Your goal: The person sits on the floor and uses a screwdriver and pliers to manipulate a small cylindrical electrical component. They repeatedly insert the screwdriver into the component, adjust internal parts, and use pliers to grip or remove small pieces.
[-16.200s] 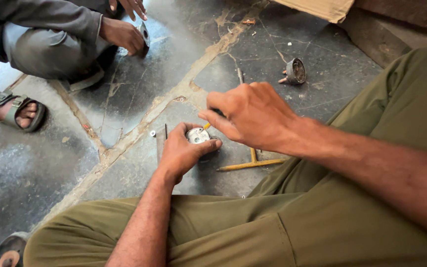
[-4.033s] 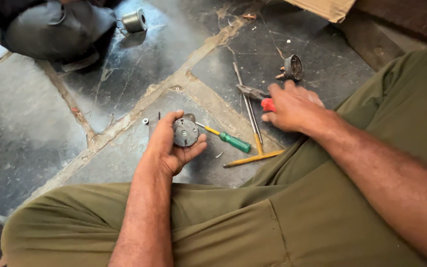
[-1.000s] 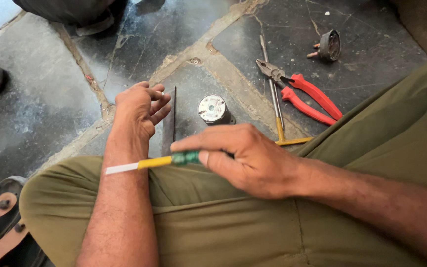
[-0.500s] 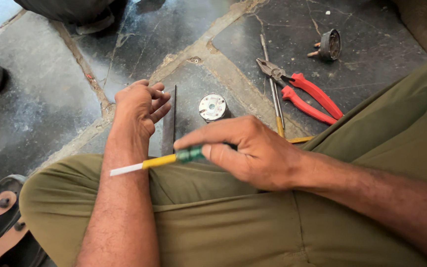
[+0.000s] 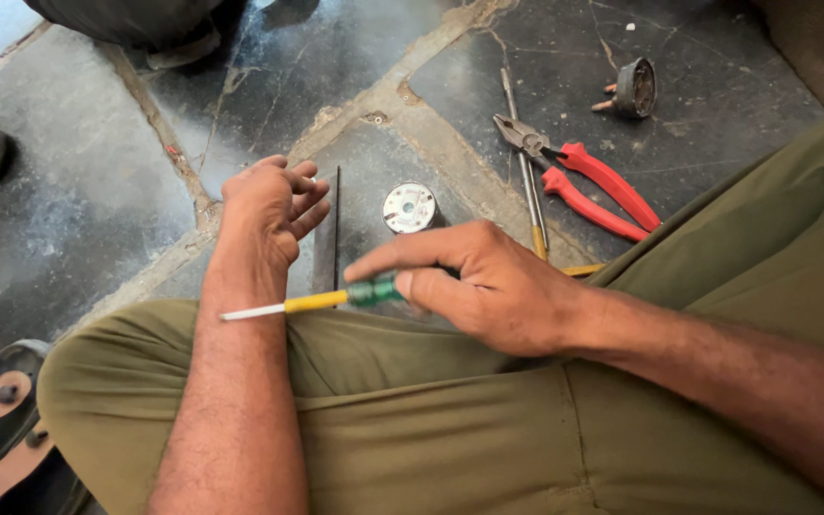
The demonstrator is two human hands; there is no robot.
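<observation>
The right hand grips a screwdriver, its tip lying across the left arm. Just past it, the left hand is loosely curled, holding nothing I can see. Beyond the fingers sits a round metal part, then red pliers. The tool looks picked up and ready; its tip must meet the part.

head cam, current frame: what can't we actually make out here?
- Left hand: fingers curled; whether they hold anything is hidden by the hand itself.
- Screwdriver: handle end buried under the right hand; its tip crosses the left forearm.
- Second yellow-handled tool: lower handle hidden behind the right hand.
- Person at top edge: cut off by the frame.
- Round metal part: face details too small.
</observation>
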